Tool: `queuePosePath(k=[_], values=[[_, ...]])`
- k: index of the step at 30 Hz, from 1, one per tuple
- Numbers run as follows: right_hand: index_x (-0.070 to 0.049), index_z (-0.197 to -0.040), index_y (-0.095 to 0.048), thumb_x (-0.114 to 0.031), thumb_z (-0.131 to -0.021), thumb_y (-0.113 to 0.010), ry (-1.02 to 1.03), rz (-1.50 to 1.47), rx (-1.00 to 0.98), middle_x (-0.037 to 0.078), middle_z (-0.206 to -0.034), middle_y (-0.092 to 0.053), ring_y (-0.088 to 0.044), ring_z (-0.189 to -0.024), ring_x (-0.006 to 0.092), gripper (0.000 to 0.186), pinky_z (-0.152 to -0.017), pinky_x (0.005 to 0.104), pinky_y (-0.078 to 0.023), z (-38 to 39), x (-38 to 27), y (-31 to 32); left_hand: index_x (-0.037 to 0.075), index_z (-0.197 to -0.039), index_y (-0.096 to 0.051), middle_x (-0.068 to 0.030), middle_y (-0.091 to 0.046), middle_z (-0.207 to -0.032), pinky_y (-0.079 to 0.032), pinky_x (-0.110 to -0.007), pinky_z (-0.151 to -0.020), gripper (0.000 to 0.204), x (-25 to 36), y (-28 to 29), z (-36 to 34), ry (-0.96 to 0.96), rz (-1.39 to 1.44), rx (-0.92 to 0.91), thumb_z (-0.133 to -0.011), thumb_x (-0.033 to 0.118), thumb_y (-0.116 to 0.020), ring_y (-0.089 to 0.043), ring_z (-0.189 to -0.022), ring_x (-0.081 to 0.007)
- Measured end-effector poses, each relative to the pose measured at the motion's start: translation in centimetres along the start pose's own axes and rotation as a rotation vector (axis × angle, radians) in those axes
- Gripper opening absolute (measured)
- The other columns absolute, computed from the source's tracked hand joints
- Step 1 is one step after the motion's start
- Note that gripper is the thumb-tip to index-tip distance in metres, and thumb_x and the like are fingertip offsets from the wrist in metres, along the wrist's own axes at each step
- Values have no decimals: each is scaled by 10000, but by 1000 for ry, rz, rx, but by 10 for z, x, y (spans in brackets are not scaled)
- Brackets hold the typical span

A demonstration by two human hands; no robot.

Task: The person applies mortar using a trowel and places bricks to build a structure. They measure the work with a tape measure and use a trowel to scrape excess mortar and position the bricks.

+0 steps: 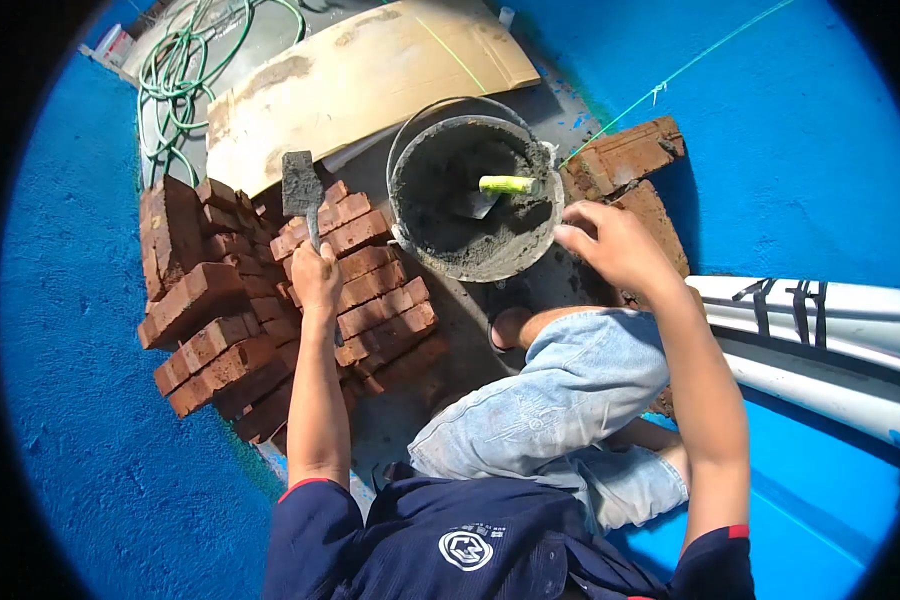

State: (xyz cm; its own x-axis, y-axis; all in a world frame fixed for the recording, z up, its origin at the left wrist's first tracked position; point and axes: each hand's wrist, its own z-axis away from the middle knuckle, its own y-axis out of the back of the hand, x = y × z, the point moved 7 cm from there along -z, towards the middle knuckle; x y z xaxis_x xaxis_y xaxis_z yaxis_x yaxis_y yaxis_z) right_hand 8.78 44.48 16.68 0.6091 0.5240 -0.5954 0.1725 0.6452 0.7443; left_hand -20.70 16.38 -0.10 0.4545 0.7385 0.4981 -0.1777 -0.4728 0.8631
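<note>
My left hand (316, 275) is wrapped round a square-bladed trowel (301, 185), its flat blade caked in grey mortar and pointing away from me over the stacked red bricks (385, 315). Ahead of me stands a bucket (475, 268) with grey mortar (435, 215) inside and its wire handle raised at the back. A second trowel with a yellow-green handle (510, 185) rests in that mortar. My right hand (615, 240) hovers by the bucket's right rim, fingers loosely bent and apart, with nothing visible in them. Whether it touches the rim I cannot tell.
Bricks (630, 155) lie along the right blue wall (770, 150), near a taut green string (705, 55). White pipes (810, 310) bound with black tape lie at right. A cardboard sheet (370, 75) and a coiled green hose (175, 90) are at the back.
</note>
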Motion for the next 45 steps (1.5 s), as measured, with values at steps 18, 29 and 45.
queuePosePath(k=[18, 29, 45], values=[[-20, -721, -645, -207, -780, -651, -713, -179, -741, 22, -687, -594, -537, -563, 150, 196, -543, 299, -484, -203, 90, -178, -99, -1474, -179, -269, -179, -1557, -196, -469, -1175, 765, -21, -63, 27, 8, -301, 104, -989, 422, -459, -188, -1448, -408], [-35, -1011, -587, -347, -985, -459, -779, -332, -592, 115, -689, -588, -571, -554, 257, 338, -567, 460, -507, -171, 44, -220, -92, -1469, -214, -250, -189, -1563, -179, -466, -1182, 746, -19, -58, 25, 21, -231, 157, -978, 404, -477, -180, -1456, -397], [-57, -995, -717, -141, -812, -624, -31, 1420, -1043, 179, -968, -707, -681, -887, 356, 222, -768, 439, -552, -150, 35, -98, -78, -1462, -247, -253, -235, -1544, -181, -497, -1171, 747, -27, -65, 28, 10, -207, 164, -974, 446, -462, -189, -1449, -410]])
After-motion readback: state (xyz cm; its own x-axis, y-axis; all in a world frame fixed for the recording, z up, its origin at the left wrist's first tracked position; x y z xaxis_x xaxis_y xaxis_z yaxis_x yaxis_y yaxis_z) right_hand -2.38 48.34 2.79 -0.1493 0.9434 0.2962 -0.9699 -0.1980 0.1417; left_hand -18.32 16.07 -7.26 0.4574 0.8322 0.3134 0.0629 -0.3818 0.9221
